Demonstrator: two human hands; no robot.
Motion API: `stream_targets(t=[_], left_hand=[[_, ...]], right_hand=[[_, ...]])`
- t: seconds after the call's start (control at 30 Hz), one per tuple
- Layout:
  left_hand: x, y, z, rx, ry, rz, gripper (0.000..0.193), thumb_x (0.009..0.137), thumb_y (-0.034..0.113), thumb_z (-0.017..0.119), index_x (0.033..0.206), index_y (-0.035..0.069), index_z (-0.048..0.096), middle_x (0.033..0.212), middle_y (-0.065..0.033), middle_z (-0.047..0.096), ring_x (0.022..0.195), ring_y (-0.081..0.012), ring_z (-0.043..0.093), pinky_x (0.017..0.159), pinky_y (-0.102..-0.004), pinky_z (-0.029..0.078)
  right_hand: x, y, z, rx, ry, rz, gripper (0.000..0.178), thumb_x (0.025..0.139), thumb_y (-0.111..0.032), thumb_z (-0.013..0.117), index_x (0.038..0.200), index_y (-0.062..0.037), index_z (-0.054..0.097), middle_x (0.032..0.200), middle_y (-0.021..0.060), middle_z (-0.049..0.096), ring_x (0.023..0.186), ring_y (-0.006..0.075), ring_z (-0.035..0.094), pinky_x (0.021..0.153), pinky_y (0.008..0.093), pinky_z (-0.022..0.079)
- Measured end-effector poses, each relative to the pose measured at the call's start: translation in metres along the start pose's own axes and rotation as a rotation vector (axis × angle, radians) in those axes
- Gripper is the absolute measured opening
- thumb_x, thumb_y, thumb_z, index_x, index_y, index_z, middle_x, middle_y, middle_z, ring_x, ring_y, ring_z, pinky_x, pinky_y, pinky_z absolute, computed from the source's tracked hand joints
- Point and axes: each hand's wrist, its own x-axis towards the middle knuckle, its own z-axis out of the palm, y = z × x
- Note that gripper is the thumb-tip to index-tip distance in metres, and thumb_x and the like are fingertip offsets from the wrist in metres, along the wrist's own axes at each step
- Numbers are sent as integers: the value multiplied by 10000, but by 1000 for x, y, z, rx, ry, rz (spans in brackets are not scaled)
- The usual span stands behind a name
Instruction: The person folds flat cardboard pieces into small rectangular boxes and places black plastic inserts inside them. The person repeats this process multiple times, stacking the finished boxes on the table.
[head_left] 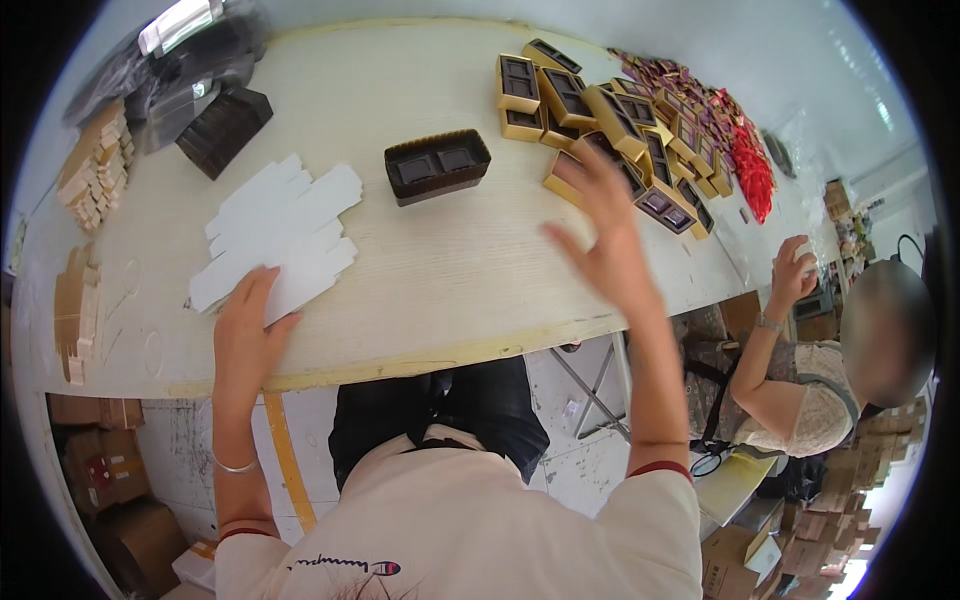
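My left hand (247, 335) rests on the near edge of a fanned pile of white card pieces (275, 230), its fingers stretched out and the thumb apart. My right hand (610, 240) is raised over the right part of the table, fingers spread and slightly blurred, with nothing seen in it. It partly covers the near left side of a heap of gold boxes (518, 85) with dark trays showing through their windows. Between my hands, farther back, stands a dark brown plastic tray (437, 168) with two square hollows.
At the far left lie a stack of dark trays (225, 132) and folded cardboard pieces (95, 165). Many small wrapped pieces (690, 85) and a red pile (752, 170) lie at the far right. A co-worker (800, 395) is at the table's right, a hand raised.
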Motion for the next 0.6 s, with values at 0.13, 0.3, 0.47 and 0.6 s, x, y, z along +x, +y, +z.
stream_targets(t=[0.13,0.3,0.47,0.6], left_hand=[[-3,-20,-12,-159,-85,58,378,787,93,706,1144,-6,632,1240,-182,606,1106,-346,586,932,-376,477],[9,-19,-24,-81,-8,188,254,795,59,658,1040,-3,678,1078,-168,674,993,-313,639,826,-326,525],[-30,28,-27,23,361,531,226,739,65,657,958,32,705,972,-99,695,862,-255,657,719,-319,543],[-55,71,7,-338,109,520,252,722,62,716,973,50,694,896,-75,680,757,-246,643,630,-330,526]], right_hand=[[-28,-55,46,129,-164,-151,534,744,-123,762,1241,-61,577,1359,201,469,1233,396,465,1038,464,388],[-45,-84,80,358,-187,-67,514,733,-92,755,1216,-45,586,1366,197,466,1223,397,474,1011,473,408],[-50,-118,71,266,14,-247,454,706,-79,761,1139,-52,628,1281,177,544,1162,360,531,968,466,443],[-94,-106,55,232,-34,-358,320,696,-78,757,995,-50,646,918,106,657,849,308,614,790,431,481]])
